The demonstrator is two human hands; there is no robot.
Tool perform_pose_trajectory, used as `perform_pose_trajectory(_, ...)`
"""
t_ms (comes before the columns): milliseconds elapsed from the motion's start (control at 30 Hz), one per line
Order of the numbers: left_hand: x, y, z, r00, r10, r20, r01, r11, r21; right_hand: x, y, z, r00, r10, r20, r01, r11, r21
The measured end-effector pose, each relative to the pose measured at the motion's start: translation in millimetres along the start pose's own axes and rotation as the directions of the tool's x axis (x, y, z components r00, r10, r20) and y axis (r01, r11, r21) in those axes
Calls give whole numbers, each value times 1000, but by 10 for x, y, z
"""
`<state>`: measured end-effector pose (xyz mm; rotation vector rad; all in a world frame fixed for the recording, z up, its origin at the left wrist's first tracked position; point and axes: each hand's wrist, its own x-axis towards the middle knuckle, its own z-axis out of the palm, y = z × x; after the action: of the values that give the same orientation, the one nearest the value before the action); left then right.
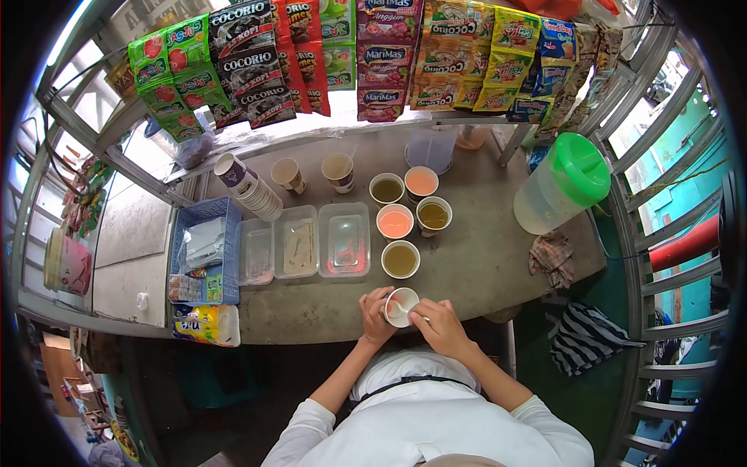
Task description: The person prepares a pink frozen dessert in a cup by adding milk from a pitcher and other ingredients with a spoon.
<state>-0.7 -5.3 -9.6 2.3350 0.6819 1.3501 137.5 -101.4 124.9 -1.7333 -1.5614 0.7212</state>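
Note:
At the counter's front edge my left hand point(376, 314) is wrapped round the left side of a white paper cup point(400, 294). A little pink shows inside the cup. My right hand point(440, 327) is closed at the cup's right rim, pinching a white spoon point(401, 306) that dips into the cup. Beyond them stand cups of olive-brown drink, the nearest point(401, 259) just past my hands, another point(433, 215) farther back and one point(387, 189) at the back left. Between these are two cups of pink drink point(395, 222) point(422, 182).
Clear plastic trays point(344, 241), a blue basket point(233, 272) and stacked paper cups point(247, 187) stand left on the counter point(327, 311). A green-lidded pitcher point(545, 198) and a checked cloth point(552, 259) are at right. Drink sachets point(385, 66) hang overhead.

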Motion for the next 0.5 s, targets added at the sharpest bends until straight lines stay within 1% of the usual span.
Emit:
perform_pose_trajectory(67, -37, -39, 30, 1000, 4, -12, -4, 999, -37, -8, -7, 6, 997, -21, -74, 20, 1000, -12)
perform_pose_trajectory(133, -30, -35, 64, 999, 1, -52, -6, 996, -93, 0, 9, 20, 995, -61, -84, 52, 993, -107)
perform_pose_trajectory(167, -41, -26, 54, 999, -12, -33, 9, 996, -85, 5, 13, 30, 993, -81, -89, 67, 986, -153)
perform_pose_trajectory(267, 41, 54, -17, 1000, -30, 8, 31, 998, -62, 0, 19, 20, 999, -22, 44, 26, 994, -104)
perform_pose_trajectory(367, 30, 57, -22, 1000, -18, 14, 19, 999, -47, 35, -4, -10, 999, -39, -24, 38, 998, -45)
perform_pose_trajectory(467, 30, 17, 16, 1000, 5, 6, -5, 999, -43, 47, 21, -14, 998, -58, -1, 58, 989, -133)
perform_pose_trajectory(500, 38, 20, 13, 1000, 13, 6, -13, 999, -45, 41, 32, -20, 999, -40, -8, 39, 994, -104)
